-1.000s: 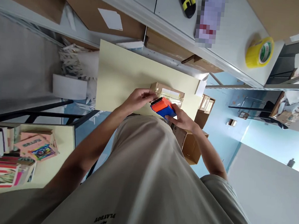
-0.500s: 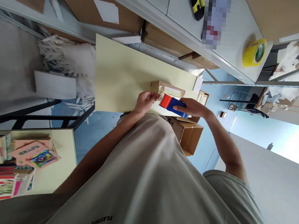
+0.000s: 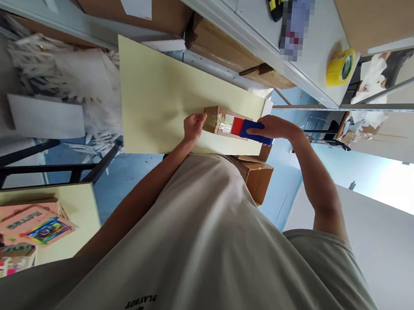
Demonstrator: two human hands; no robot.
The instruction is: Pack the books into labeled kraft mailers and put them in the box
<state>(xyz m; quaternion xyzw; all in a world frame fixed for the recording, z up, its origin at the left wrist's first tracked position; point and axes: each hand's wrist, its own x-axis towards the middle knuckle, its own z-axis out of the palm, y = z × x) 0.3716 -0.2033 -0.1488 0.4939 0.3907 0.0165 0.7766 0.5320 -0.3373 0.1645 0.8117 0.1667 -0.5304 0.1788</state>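
Note:
A small cardboard box point(image 3: 212, 119) lies on the pale yellow table point(image 3: 161, 94), with shiny clear tape along its top. My left hand point(image 3: 194, 125) presses against the box's left end, fingers curled on the taped edge. My right hand point(image 3: 278, 127) grips a red and blue tape dispenser point(image 3: 245, 128), which rests flat on the right part of the box. My own light shirt fills the lower part of the view.
A yellow tape roll point(image 3: 339, 67) and a yellow-black tool point(image 3: 275, 2) lie on the grey bench beyond. Cardboard boxes point(image 3: 222, 46) sit under that bench, an open carton point(image 3: 258, 178) below the table edge. Shredded paper point(image 3: 56, 66) lies left, books point(image 3: 25, 224) lower left.
My right hand has drawn the dispenser to the right along the box top and laid it flatter. My left hand has slid to the box's left end.

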